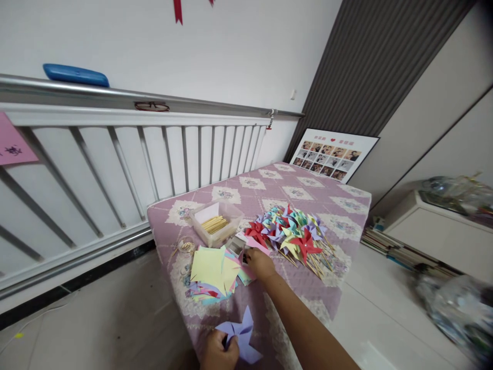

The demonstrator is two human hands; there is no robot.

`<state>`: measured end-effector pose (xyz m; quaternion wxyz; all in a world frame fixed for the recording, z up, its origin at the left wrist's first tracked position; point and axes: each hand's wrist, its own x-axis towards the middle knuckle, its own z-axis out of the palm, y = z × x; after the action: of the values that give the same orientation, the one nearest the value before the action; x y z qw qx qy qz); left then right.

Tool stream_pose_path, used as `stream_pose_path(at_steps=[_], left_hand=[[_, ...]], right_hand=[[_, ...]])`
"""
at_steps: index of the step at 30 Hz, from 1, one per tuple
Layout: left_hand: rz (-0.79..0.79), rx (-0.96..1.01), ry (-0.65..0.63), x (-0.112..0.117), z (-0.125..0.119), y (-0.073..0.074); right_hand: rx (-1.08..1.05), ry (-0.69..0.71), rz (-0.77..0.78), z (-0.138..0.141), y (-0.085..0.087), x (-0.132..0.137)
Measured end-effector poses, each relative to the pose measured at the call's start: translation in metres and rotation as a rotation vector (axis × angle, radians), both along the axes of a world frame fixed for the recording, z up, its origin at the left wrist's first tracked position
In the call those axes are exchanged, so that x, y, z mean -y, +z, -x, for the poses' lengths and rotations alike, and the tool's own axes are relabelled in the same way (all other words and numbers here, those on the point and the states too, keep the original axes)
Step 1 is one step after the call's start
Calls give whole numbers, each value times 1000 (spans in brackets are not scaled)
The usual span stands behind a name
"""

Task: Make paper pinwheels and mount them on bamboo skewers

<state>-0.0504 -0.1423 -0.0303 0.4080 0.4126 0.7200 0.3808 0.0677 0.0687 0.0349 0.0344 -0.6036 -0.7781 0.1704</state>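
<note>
Far left, a pink sheet (13, 146) hangs on the white railing, with a blue case (75, 75) on the rail above it and glasses (151, 106) further along. The counter (269, 195) stands against the railing under a lilac quilted cloth. Near its left edge sits a small jar (187, 245), and just behind that a clear box (217, 222) holding wooden sticks. In front of the box lies a loose stack (213, 272) of coloured paper squares, yellow on top.

At the counter's near edge, the left hand (217, 353) has its fingers pinched on a purple pinwheel (241, 334), holding it just off the cloth. The right hand (261, 263) reaches over the counter, between the stack and the pile, its fingertips down on something small beside a pink paper (257, 245). From here I cannot tell whether they grip it or only touch it.

To the right of that hand is a pile (292, 234) of finished pinwheels, sticks fanned toward the counter's edge. Behind it a photo board (333, 154) leans on the wall. Books (396, 249) are stacked on the floor, and a blurred plastic bag (458, 308) is nearest me.
</note>
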Motion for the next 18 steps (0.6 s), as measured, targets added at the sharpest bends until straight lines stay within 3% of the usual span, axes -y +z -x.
stream_pose_path(at_steps=[5, 8, 15, 18], left_hand=[[-67, -9, 27, -1, -2, -14], [-70, 40, 26, -2, -3, -20], [-22, 178, 21, -7, -1, -22], [-55, 219, 49, -9, -3, -16]], right_hand=[[-194, -97, -30, 0, -1, 2], [-361, -211, -61, -8, -4, 21], [-744, -390, -111, -43, -2, 123], [-846, -425, -77, -58, -9, 168]])
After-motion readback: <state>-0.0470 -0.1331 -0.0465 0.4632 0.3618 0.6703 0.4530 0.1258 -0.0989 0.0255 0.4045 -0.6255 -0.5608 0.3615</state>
